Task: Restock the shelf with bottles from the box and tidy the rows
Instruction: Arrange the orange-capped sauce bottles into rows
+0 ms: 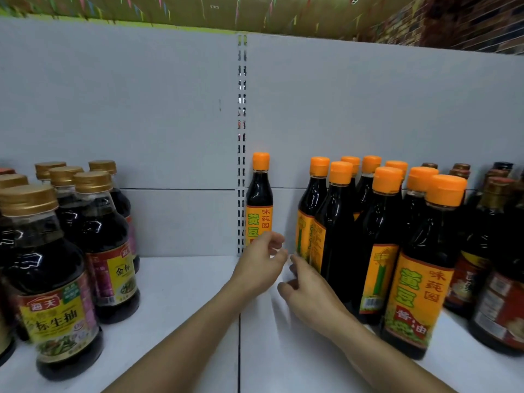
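A lone dark soy sauce bottle (259, 199) with an orange cap stands upright at the back of the white shelf (184, 293), against the slotted upright. My left hand (259, 263) is just in front of its base, fingers curled and apart, holding nothing. My right hand (307, 293) hovers beside it with loose fingers, close to the left edge of a cluster of several orange-capped bottles (380, 236). The box is not in view.
Several gold-capped soy sauce bottles (56, 265) stand on the shelf's left part. Darker bottles with brown caps (493, 251) fill the far right. A grey back panel (141, 109) closes the shelf behind. Bare shelf lies between the groups.
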Tool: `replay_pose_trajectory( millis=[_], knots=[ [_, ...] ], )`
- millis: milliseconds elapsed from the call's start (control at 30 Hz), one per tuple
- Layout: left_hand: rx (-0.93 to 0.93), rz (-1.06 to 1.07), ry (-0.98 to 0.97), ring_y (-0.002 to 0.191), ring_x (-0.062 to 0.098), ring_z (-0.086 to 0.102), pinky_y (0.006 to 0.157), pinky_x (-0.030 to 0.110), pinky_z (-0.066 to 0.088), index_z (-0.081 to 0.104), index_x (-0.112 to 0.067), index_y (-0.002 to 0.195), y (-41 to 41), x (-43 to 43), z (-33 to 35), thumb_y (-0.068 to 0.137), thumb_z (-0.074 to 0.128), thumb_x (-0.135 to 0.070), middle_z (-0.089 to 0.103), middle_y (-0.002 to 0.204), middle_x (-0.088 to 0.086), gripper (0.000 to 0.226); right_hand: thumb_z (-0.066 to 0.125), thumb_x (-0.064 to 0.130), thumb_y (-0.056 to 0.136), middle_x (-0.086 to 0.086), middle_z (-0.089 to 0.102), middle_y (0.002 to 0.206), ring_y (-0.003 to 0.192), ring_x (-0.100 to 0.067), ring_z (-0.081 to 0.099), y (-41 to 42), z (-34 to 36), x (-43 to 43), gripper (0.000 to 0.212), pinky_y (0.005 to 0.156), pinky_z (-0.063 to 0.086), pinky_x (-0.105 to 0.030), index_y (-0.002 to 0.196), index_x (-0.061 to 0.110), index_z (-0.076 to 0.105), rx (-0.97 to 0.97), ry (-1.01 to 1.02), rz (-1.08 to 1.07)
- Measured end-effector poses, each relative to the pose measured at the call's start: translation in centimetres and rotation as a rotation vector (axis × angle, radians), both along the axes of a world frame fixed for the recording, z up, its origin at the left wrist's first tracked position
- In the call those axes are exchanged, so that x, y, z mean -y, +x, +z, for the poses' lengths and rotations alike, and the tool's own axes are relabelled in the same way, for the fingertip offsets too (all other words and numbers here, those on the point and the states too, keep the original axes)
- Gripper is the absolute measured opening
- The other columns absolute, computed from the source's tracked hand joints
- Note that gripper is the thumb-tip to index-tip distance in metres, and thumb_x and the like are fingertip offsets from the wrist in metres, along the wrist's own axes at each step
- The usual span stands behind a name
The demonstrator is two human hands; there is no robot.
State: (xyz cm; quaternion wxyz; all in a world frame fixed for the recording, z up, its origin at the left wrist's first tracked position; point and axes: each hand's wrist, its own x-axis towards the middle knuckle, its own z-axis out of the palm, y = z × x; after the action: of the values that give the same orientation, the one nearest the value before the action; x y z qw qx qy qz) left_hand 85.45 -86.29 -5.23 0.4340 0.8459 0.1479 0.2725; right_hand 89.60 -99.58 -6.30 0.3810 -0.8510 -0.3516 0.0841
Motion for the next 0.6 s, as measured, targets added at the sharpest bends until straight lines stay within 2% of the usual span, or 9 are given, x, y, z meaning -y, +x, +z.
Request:
replay_pose_trajectory(
  millis=[67, 133, 233, 300, 367, 400, 467, 533, 600],
  knots=[
    [-0.016, -0.087, -0.042, 0.127, 0.011, 0.053, 0.108, 0.033, 0.046, 0.048, -0.02, 0.144, 0.8, 1.0, 0.4, 0.102, 0.057, -0.026, 0.056, 0.137, -0.006, 0.043, 0.055, 0.031, 0.098, 0.006, 0.039, 0.158, 0.131, -0.009, 0.05, -0.3, 0.0, 0.8, 0.073, 0.11, 0.041, -0.032, 0.161, 0.029, 0.016, -0.002, 0.023, 0.009],
    [-0.016, -0.168, -0.151, 0.133, 0.008, 0.045, 0.109, 0.027, 0.04, 0.037, -0.02, 0.152, 1.5, 1.9, 0.8, 0.104, 0.054, -0.03, 0.048, 0.146, -0.006, 0.052, 0.054, 0.031, 0.099, 0.008, 0.044, 0.155, 0.132, -0.01, 0.051, -0.7, 0.0, 1.6, 0.069, 0.111, 0.043, -0.034, 0.159, 0.029, 0.021, 0.035, 0.041, -0.001],
    [0.021, -0.228, -0.267, 0.127, 0.001, 0.043, 0.094, 0.011, 0.041, 0.029, -0.022, 0.156, 2.8, 2.5, 0.8, 0.105, 0.051, -0.034, 0.045, 0.146, -0.011, 0.057, 0.051, 0.028, 0.1, 0.009, 0.051, 0.149, 0.136, -0.012, 0.049, -0.9, -0.2, 2.7, 0.059, 0.11, 0.044, -0.033, 0.156, 0.029, 0.031, 0.113, 0.049, -0.036],
    [0.04, -0.252, -0.315, 0.118, -0.003, 0.045, 0.075, -0.001, 0.043, 0.027, -0.02, 0.156, 3.4, 2.8, 0.7, 0.106, 0.048, -0.028, 0.045, 0.132, -0.016, 0.055, 0.05, 0.026, 0.1, 0.007, 0.054, 0.146, 0.133, -0.011, 0.051, -0.8, -0.4, 3.4, 0.055, 0.108, 0.045, -0.031, 0.154, 0.027, 0.037, 0.135, 0.04, -0.044],
    [0.043, -0.252, -0.328, 0.105, -0.01, 0.049, 0.069, -0.002, 0.043, 0.029, -0.02, 0.155, 3.9, 2.6, 0.6, 0.107, 0.047, -0.023, 0.047, 0.121, -0.02, 0.051, 0.049, 0.024, 0.1, 0.006, 0.058, 0.142, 0.129, -0.01, 0.054, -0.6, -0.3, 3.9, 0.051, 0.106, 0.046, -0.029, 0.151, 0.027, 0.043, 0.151, 0.029, -0.048],
    [0.034, -0.247, -0.318, 0.102, -0.012, 0.048, 0.071, 0.0, 0.044, 0.031, -0.021, 0.153, 4.1, 2.4, 0.5, 0.107, 0.047, -0.024, 0.049, 0.121, -0.02, 0.049, 0.049, 0.024, 0.1, 0.007, 0.06, 0.139, 0.126, -0.01, 0.055, -0.5, -0.4, 4.0, 0.05, 0.105, 0.047, -0.028, 0.15, 0.027, 0.045, 0.158, 0.027, -0.051],
    [0.017, -0.207, -0.273, 0.108, -0.004, 0.053, 0.086, 0.01, 0.048, 0.038, -0.023, 0.146, 4.2, 2.0, 0.4, 0.106, 0.049, -0.028, 0.056, 0.132, -0.01, 0.042, 0.048, 0.024, 0.101, 0.009, 0.063, 0.132, 0.121, -0.009, 0.057, -0.4, -0.5, 4.1, 0.049, 0.102, 0.048, -0.026, 0.149, 0.027, 0.046, 0.155, 0.021, -0.055],
    [0.0, -0.123, -0.148, 0.113, 0.009, 0.06, 0.098, 0.035, 0.052, 0.041, -0.024, 0.139, 4.3, 1.7, 0.2, 0.105, 0.051, -0.036, 0.061, 0.129, -0.003, 0.037, 0.048, 0.025, 0.101, 0.01, 0.063, 0.13, 0.12, -0.009, 0.057, -0.6, -0.6, 4.0, 0.049, 0.1, 0.048, -0.026, 0.15, 0.03, 0.045, 0.155, 0.024, -0.063],
    [-0.017, -0.024, 0.027, 0.111, 0.016, 0.06, 0.096, 0.044, 0.052, 0.04, -0.02, 0.138, 4.0, 2.0, 0.3, 0.104, 0.049, -0.042, 0.061, 0.123, -0.003, 0.042, 0.048, 0.025, 0.101, 0.011, 0.063, 0.13, 0.12, -0.009, 0.058, -0.8, -0.5, 3.9, 0.049, 0.099, 0.05, -0.028, 0.149, 0.032, 0.043, 0.158, 0.028, -0.074]
  ],
)
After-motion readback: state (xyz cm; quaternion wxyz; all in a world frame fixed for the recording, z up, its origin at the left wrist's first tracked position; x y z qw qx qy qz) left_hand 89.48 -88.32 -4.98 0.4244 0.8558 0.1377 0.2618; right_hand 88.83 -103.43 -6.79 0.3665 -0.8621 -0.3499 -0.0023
